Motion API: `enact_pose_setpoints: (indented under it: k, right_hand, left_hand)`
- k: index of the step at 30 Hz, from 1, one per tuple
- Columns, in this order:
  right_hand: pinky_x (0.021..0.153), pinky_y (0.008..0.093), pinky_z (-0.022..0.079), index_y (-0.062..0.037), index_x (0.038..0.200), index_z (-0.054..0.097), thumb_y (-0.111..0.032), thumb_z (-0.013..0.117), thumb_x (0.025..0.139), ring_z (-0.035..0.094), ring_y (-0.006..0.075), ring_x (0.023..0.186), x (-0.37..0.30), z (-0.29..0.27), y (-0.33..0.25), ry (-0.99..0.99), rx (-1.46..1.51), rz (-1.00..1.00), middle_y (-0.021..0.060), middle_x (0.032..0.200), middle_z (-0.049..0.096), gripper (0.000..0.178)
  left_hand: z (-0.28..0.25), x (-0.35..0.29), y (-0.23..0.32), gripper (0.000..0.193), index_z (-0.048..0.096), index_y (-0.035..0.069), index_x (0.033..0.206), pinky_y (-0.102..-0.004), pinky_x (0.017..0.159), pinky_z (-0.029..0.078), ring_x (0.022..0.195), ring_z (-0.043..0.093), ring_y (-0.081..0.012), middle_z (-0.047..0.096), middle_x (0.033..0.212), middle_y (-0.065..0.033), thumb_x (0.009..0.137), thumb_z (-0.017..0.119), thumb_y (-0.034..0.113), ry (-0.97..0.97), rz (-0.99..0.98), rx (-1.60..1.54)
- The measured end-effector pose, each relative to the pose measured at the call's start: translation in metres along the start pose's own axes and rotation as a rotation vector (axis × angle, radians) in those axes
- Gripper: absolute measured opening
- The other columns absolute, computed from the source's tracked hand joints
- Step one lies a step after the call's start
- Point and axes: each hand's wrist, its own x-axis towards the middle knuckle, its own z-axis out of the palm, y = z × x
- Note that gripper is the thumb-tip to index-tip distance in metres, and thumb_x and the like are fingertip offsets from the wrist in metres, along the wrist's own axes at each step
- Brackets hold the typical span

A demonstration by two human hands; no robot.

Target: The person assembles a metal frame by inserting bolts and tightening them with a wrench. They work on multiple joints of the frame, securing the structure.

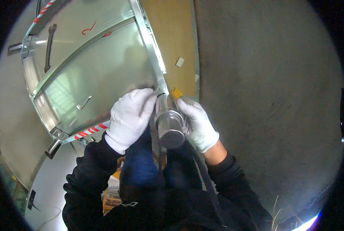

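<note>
A metal panel (pixel 102 69) in a galvanised frame lies before me, its near right corner ending in a round metal tube (pixel 170 129) with a dark end face. My left hand (pixel 131 117), in a white knit glove, rests at that corner, left of the tube. Its fingers are curled in, and their tips are hidden against the frame. On the tube's other side, my right hand (pixel 198 122), gloved too, has thumb and fingers closed at a small yellow piece (pixel 176 93) beside the frame rail. Part of its fingers is hidden behind the tube.
On the panel lie an open-ended wrench (pixel 49 48) and a small L-shaped metal piece (pixel 84 103). Red-and-white striped tape (pixel 91 131) marks the near rail. Metal tube ends (pixel 53 149) jut from the left corners. A tan board (pixel 179 38) borders the grey floor (pixel 268 96).
</note>
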Motion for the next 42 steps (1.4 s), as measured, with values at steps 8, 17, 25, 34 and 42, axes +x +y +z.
enact_pose_setpoints:
  k: [8, 17, 25, 34, 42]
  right_hand:
    - [0.046, 0.0194, 0.043, -0.0025, 0.096, 0.059, -0.029, 0.061, 0.093, 0.054, 0.0065, 0.052, 0.015, -0.013, 0.000, -0.196, -0.147, -0.075, 0.0021, 0.072, 0.061, 0.027]
    - [0.056, 0.0258, 0.049, -0.0036, 0.097, 0.061, -0.018, 0.067, 0.087, 0.061, 0.0128, 0.061, 0.040, -0.035, -0.009, -0.358, -0.910, -0.782, 0.0074, 0.075, 0.064, 0.018]
    - [0.059, 0.0385, 0.049, -0.0101, 0.082, 0.057, -0.016, 0.068, 0.073, 0.061, 0.0284, 0.073, 0.046, -0.029, -0.039, -0.462, -1.751, -1.351, 0.0076, 0.076, 0.057, 0.015]
    - [0.049, 0.0224, 0.046, -0.0013, 0.094, 0.060, -0.023, 0.065, 0.089, 0.059, 0.0084, 0.056, 0.033, -0.028, -0.011, -0.401, -0.419, -0.126, 0.0022, 0.068, 0.059, 0.022]
    - [0.046, 0.0207, 0.043, -0.0027, 0.091, 0.060, -0.029, 0.068, 0.087, 0.054, 0.0071, 0.054, 0.027, -0.024, -0.007, -0.298, -0.287, -0.040, 0.0023, 0.070, 0.059, 0.028]
  left_hand:
    - [-0.001, -0.007, 0.000, 0.020, 0.065, 0.002, 0.104, -0.0325, 0.081, 0.049, 0.089, 0.065, -0.0260, 0.067, 0.097, -0.0143, 0.087, 0.063, 0.013, -0.043, -0.189, -0.203]
    - [-0.012, -0.003, 0.001, 0.028, 0.063, -0.003, 0.108, -0.0278, 0.084, 0.048, 0.091, 0.062, -0.0155, 0.066, 0.099, -0.0121, 0.084, 0.069, 0.011, -0.131, -0.255, -0.336]
    - [-0.015, -0.007, 0.010, 0.040, 0.059, -0.004, 0.114, -0.0253, 0.085, 0.048, 0.093, 0.061, -0.0126, 0.065, 0.103, -0.0102, 0.079, 0.073, 0.007, -0.111, -0.238, -0.471]
    - [-0.022, -0.008, 0.021, 0.042, 0.057, -0.004, 0.114, -0.0260, 0.085, 0.048, 0.091, 0.061, -0.0123, 0.065, 0.104, -0.0098, 0.078, 0.075, 0.008, -0.185, -0.464, -0.408]
    - [-0.020, -0.001, 0.021, 0.039, 0.058, -0.004, 0.114, -0.0244, 0.080, 0.049, 0.088, 0.060, -0.0101, 0.064, 0.100, -0.0068, 0.081, 0.074, 0.010, -0.187, -0.446, -0.322]
